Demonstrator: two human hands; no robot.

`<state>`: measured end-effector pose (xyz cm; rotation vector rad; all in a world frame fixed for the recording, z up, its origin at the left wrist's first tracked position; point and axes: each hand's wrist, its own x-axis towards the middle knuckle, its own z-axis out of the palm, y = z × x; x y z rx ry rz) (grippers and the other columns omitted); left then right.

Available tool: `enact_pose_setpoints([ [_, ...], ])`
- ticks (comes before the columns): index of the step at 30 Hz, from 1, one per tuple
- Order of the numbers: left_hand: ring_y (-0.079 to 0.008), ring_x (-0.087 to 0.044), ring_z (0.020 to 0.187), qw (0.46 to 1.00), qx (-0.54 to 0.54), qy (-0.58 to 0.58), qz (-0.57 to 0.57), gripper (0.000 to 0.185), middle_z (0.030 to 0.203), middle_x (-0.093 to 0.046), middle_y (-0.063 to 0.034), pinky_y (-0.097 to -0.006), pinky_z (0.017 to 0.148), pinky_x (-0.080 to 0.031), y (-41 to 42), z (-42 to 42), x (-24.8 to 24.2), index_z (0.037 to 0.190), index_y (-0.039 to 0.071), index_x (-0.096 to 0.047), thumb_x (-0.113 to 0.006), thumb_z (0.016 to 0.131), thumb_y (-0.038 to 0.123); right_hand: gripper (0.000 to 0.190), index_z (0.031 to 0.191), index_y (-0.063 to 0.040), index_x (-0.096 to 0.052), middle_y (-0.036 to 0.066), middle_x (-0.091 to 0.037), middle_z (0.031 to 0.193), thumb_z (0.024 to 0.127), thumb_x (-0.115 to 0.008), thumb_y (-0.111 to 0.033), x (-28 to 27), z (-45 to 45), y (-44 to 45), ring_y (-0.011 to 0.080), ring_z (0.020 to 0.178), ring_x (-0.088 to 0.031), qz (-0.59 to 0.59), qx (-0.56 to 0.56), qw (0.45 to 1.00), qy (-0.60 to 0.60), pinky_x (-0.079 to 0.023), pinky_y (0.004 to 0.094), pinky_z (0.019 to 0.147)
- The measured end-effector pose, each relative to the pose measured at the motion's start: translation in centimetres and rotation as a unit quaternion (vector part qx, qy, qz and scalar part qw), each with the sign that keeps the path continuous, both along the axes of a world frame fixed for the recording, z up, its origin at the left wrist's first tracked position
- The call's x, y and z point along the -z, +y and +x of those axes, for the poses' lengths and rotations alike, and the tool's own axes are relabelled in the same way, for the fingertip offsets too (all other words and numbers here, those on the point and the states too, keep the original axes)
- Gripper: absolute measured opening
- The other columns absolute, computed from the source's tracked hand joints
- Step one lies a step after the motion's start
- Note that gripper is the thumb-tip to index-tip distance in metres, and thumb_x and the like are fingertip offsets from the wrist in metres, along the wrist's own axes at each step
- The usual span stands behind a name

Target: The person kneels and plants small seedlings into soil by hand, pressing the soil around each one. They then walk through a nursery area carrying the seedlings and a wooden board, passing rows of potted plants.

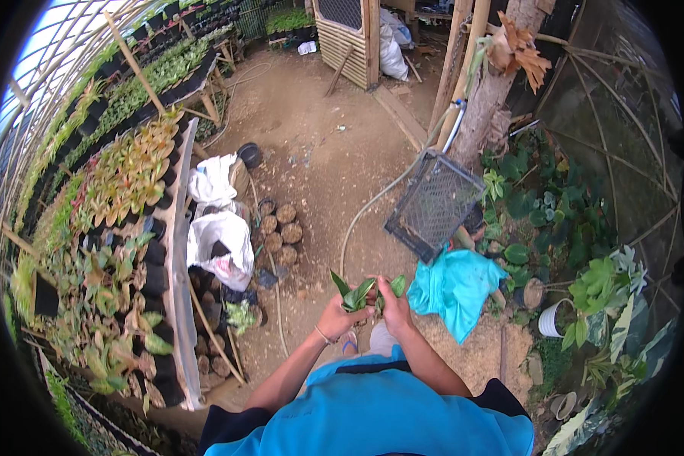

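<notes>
My left hand [340, 320] grips a small leafy plant [358, 296] with pointed, dark green leaves that have paler edges. Close against it, my right hand [395, 310] pinches a second green leafy piece [398, 285], thumb pointing away from me. Both hands meet in front of my body above the dirt floor. Brownish roots or stems hang between them; whether the two leafy pieces are joined there is hidden by the fingers. A teal plastic sack [456, 288] lies to the right of my right hand.
Potted plants crowd a bench [179, 296] on the left. White sacks [219, 245] and several soil-filled pots [279, 233] stand beside it. A black plastic crate [436, 202] leans ahead right near a tree trunk [484, 114]. A hose [367, 208] crosses the dirt floor.
</notes>
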<state>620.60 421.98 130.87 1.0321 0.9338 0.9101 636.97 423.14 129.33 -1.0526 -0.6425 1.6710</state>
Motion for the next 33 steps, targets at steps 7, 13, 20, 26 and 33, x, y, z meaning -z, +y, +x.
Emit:
enact_pose_setpoints([
  [7, -0.0121, -0.066, 0.090, 0.996, -0.030, -0.034, -0.079, 0.044, 0.104, -0.071, -0.0022, -0.0287, 0.077, -0.055, 19.4, -1.6, 2.8, 0.127, 0.001, -0.064, -0.080, 0.086, -0.002, 0.058, 0.133, -0.003, -0.062, 0.008, -0.072, 0.110, 0.107, -0.051, -0.053, 2.2, -2.3, 20.0, 0.0166, 0.097, -0.069, -0.025, -0.036, 0.999, -0.023, -0.056, 0.0312, 0.084],
  [13, -0.0114, -0.066, 0.086, 0.991, 0.004, -0.051, -0.125, 0.041, 0.099, -0.070, -0.0009, -0.0287, 0.074, -0.053, 39.6, -1.2, 2.6, 0.128, 0.001, -0.064, -0.077, 0.089, -0.003, 0.060, 0.132, -0.003, -0.063, 0.006, -0.071, 0.113, 0.106, -0.050, -0.056, 1.8, -0.4, 40.6, 0.0153, 0.101, -0.068, -0.033, -0.075, 0.997, -0.016, -0.055, 0.0317, 0.087],
  [20, -0.0148, -0.064, 0.104, 0.978, 0.004, -0.178, -0.109, 0.064, 0.120, -0.065, -0.0038, -0.0321, 0.086, -0.056, 62.3, 1.2, 0.0, 0.149, 0.003, -0.046, -0.074, 0.091, -0.002, 0.063, 0.124, -0.001, -0.068, 0.007, -0.071, 0.114, 0.105, -0.052, -0.059, -2.1, 2.1, 63.2, 0.0145, 0.106, -0.065, -0.011, -0.131, 0.991, -0.038, -0.050, 0.0319, 0.095],
  [26, -0.0143, -0.065, 0.102, 0.958, 0.054, -0.225, -0.170, 0.063, 0.119, -0.064, -0.0042, -0.0321, 0.082, -0.056, 80.0, 2.0, 3.0, 0.149, 0.003, -0.045, -0.074, 0.093, 0.001, 0.066, 0.127, 0.000, -0.066, 0.008, -0.069, 0.116, 0.104, -0.052, -0.060, -0.2, 3.1, 79.2, 0.0160, 0.107, -0.064, -0.019, -0.101, 0.992, -0.077, -0.050, 0.0323, 0.095],
  [33, -0.0149, -0.067, 0.095, 0.942, 0.125, -0.209, -0.233, 0.040, 0.111, -0.067, -0.0040, -0.0322, 0.078, -0.057, 105.7, 0.4, 5.3, 0.130, 0.003, -0.059, -0.074, 0.093, 0.001, 0.066, 0.135, -0.003, -0.062, 0.006, -0.066, 0.117, 0.103, -0.055, -0.060, 2.0, 1.8, 102.0, 0.0152, 0.109, -0.059, -0.006, -0.054, 0.995, -0.089, -0.048, 0.0332, 0.095],
])
